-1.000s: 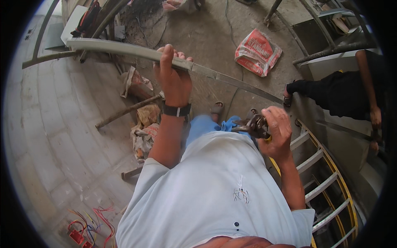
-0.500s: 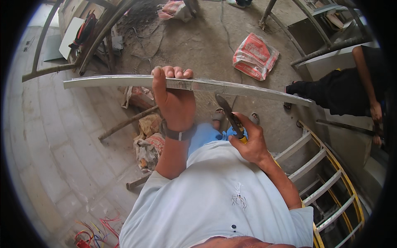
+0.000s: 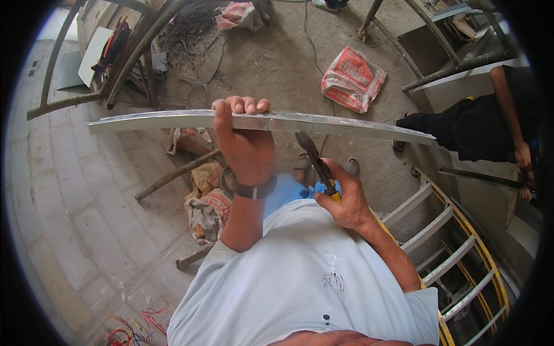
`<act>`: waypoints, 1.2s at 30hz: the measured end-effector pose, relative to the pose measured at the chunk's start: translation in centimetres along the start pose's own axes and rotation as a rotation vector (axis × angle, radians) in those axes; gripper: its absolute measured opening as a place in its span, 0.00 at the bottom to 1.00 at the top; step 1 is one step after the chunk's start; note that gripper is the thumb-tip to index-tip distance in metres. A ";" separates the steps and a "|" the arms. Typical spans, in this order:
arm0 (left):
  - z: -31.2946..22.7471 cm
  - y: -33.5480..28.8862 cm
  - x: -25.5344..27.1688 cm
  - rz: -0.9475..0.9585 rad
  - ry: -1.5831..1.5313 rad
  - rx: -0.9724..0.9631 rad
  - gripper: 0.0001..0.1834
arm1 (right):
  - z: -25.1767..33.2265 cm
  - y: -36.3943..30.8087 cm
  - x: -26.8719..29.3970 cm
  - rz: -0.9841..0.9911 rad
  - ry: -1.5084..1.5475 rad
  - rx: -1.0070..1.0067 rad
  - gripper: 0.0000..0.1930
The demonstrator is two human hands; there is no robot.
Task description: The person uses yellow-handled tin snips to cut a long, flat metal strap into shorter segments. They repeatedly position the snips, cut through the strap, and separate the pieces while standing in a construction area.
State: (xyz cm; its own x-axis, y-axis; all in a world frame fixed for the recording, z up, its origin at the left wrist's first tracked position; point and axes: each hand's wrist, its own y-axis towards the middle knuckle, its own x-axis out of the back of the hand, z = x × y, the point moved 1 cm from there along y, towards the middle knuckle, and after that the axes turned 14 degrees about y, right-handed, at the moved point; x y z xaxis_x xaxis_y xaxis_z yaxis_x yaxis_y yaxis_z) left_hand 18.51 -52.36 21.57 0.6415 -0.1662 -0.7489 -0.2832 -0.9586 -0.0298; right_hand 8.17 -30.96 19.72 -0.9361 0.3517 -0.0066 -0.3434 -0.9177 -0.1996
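A long, thin silvery metal channel with a dimpled face spans the view from left to right. My left hand is closed around it left of its middle, fingers over the far edge and thumb on the near face. A seam or cut line crosses the channel just right of those fingers. In my right hand is a pair of tin snips with dark jaws and yellow-and-black handles. The jaw tips point up at the channel's near edge; whether they touch it I cannot tell.
A yellow-railed ladder stands at lower right. Another person in dark clothes is at the right, holding a dark bar. A red-and-white sack lies on the floor ahead. Scaffold poles, crumpled bags and coloured wires are on the left.
The snips and my right hand have shifted slightly left, toward the channel's near edge. The left hand and channel sit slightly lower in view, with the grip unchanged.
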 end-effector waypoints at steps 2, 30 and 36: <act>0.2 -0.2 -0.3 -0.003 0.002 0.001 0.08 | 0.1 0.2 0.0 0.006 0.025 -0.051 0.31; 0.6 2.3 0.5 0.196 -0.151 -0.025 0.11 | 4.6 -0.6 2.5 0.196 -0.004 -0.208 0.36; 1.3 2.0 0.8 0.127 -0.103 -0.002 0.10 | 3.4 -1.6 2.7 0.165 0.155 -0.299 0.38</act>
State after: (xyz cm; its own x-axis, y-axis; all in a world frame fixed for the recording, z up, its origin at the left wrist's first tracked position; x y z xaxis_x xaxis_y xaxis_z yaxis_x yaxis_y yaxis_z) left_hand 17.54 -54.07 20.05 0.5244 -0.2613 -0.8104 -0.3559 -0.9319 0.0702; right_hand 5.91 -29.20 23.35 -0.9466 0.2478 -0.2061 -0.1296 -0.8781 -0.4606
